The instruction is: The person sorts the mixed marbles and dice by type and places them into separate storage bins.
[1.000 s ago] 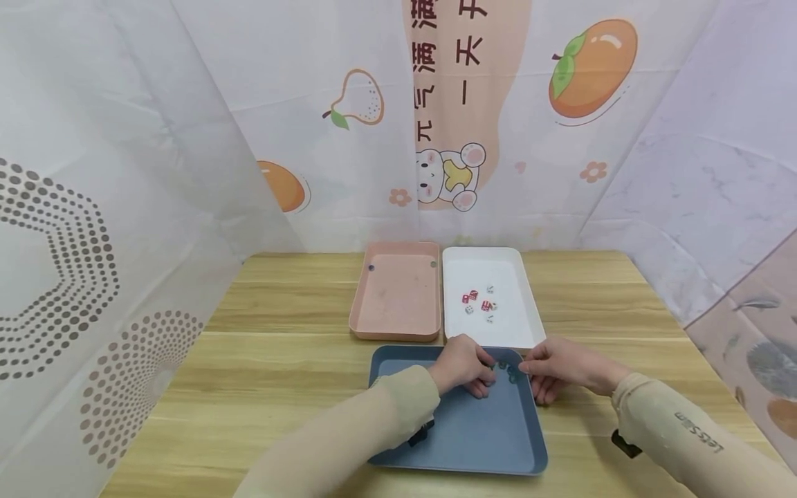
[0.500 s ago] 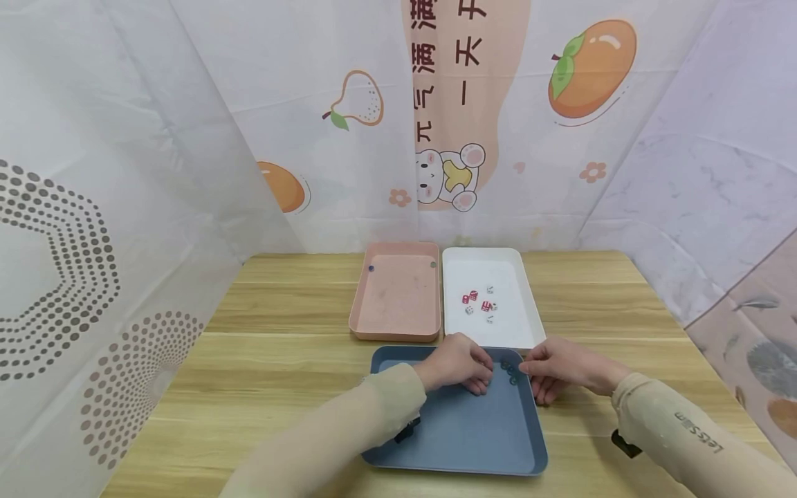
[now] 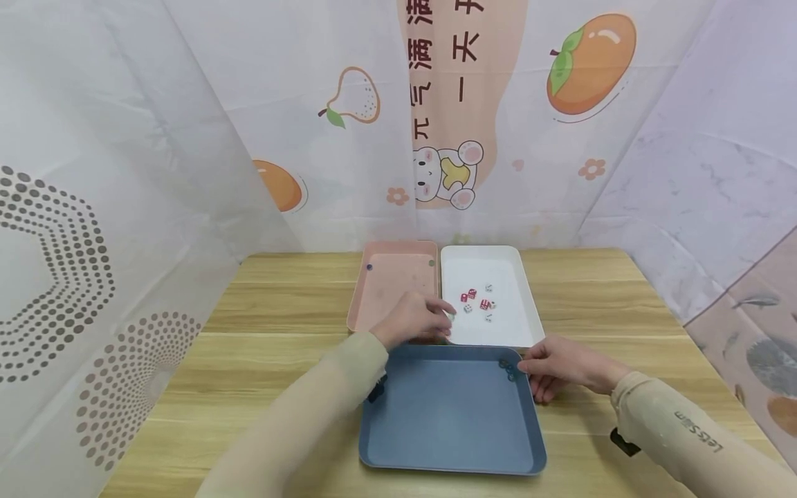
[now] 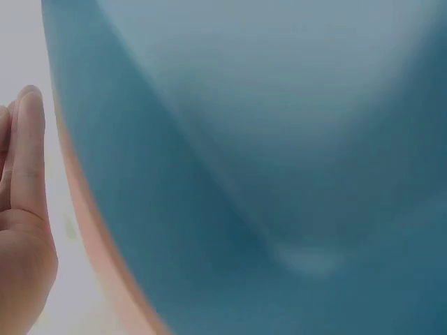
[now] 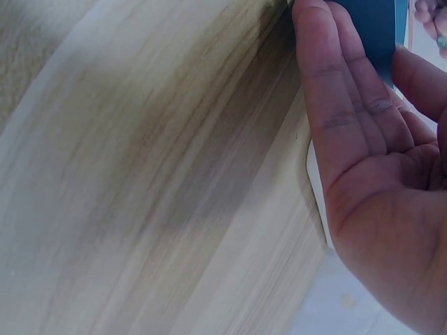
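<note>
Fingers (image 3: pixel 439 304) of left hand (image 3: pixel 414 317) round obscured greenish bead (image 5: pixel 441 42), right hand (image 3: pixel 565 366) gripping blue tray (image 3: pixel 452 422).

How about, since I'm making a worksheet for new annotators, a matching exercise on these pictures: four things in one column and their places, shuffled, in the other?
Things:
1. dice
2. right hand
3. blue tray
4. pink tray

Places:
A. far row of trays, on the left
B. gripping a tray near its far right corner
C. inside the white tray
D. closest of the trays to the person

Right pairs: 1-C, 2-B, 3-D, 4-A.
</note>
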Motion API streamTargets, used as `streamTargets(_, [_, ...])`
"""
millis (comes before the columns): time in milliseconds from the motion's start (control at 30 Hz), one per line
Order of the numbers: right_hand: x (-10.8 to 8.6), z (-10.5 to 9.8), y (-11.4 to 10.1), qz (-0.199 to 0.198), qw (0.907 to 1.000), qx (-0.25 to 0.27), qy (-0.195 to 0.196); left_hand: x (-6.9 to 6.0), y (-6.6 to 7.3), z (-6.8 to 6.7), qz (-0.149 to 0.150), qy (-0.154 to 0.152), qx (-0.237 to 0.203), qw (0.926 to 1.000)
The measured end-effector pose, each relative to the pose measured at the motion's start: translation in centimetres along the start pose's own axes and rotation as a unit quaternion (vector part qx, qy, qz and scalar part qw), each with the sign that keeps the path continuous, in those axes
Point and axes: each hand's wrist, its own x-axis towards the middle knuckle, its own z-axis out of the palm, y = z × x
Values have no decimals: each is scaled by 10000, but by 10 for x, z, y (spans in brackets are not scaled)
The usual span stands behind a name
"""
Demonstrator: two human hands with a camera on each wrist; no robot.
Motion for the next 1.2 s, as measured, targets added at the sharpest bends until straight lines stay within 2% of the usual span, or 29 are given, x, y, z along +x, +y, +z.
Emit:
streamTargets(167, [-1, 0, 1, -20, 10000, 41, -19, 15, -5, -38, 80, 306, 133, 9994])
streamTargets(267, [0, -1, 1, -30, 10000, 47, -24, 23, -6, -54, 99, 491, -104, 9987])
streamTargets(433, [1, -1, 3, -32, 10000, 32, -47, 38, -11, -73, 170, 1009, -261, 9944])
streamTargets(600, [1, -2, 2, -19, 10000, 33, -56, 49, -16, -87, -176, 1128, -284, 9931])
streamTargets(700, [1, -2, 1, -24, 10000, 36, -71, 54, -21, -94, -341, 1197, -144, 9921])
streamTargets(833, [1, -2, 0, -16, 10000, 16, -75, 57, -26, -100, -387, 1308, 337, 9901])
streamTargets(1000, [1, -3, 0, 22, 10000, -12, -61, 60, -31, -99, -408, 1469, 1072, 9825])
streamTargets(1200, [3, -4, 0, 66, 9999, -61, -57, 63, -34, -94, -550, 1515, 1328, 9779])
